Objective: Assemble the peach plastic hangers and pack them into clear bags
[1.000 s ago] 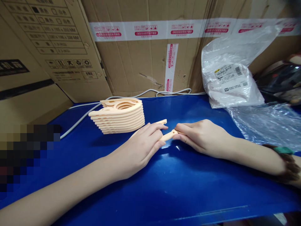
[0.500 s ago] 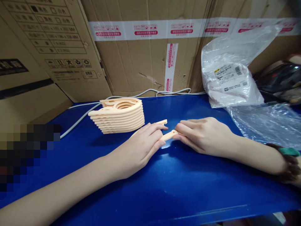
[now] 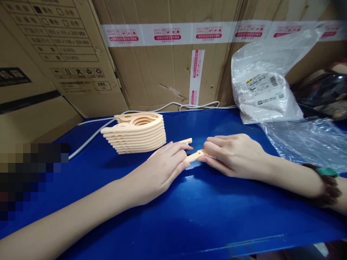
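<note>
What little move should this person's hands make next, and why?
Probably a slight turn of the right hand, with the left hand holding firm: the left grips the cream plastic piece, while the right pinches it just beyond a small round hole, which looks like a pivot.

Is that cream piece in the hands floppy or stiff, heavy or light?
The cream piece is probably stiff: no sag shows between the left hand and right hand. Slender, it's likely light. It may pivot at its round hole, where parts seem to meet.

Head cam, fwd/down at hands, close up.
</note>
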Motion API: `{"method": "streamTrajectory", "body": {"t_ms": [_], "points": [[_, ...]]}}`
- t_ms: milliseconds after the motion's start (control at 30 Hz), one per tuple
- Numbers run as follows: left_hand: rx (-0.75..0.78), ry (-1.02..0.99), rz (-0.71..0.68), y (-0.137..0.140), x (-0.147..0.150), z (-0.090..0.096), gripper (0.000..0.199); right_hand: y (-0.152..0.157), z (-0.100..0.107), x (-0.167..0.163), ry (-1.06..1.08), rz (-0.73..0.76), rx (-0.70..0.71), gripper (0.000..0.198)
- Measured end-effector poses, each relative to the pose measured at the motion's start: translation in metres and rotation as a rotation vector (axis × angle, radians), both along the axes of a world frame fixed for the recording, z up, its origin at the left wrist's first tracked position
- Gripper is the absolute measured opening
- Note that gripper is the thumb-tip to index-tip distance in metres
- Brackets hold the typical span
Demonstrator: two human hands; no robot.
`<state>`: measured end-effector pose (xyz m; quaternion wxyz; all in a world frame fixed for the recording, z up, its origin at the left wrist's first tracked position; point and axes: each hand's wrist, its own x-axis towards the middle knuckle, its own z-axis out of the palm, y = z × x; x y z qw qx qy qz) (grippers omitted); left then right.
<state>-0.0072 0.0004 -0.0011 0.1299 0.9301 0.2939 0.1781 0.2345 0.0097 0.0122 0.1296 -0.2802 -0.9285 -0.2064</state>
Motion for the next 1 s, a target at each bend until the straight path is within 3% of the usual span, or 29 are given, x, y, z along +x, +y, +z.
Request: {"method": "streamTrajectory", "body": {"t_ms": [467,1000], "points": [[-0.008,0.018,-0.004,-0.0001,0.0018,0.0004,0.034,0.0026,-0.0013,0.0013,0.09,0.06,-0.028,0.041],[0.006,0.012,-0.001,-0.0013,0.0006,-0.0003,0.034,0.0039,-0.0007,0.0022,0.124,0.022,-0.256,0.043]]}}
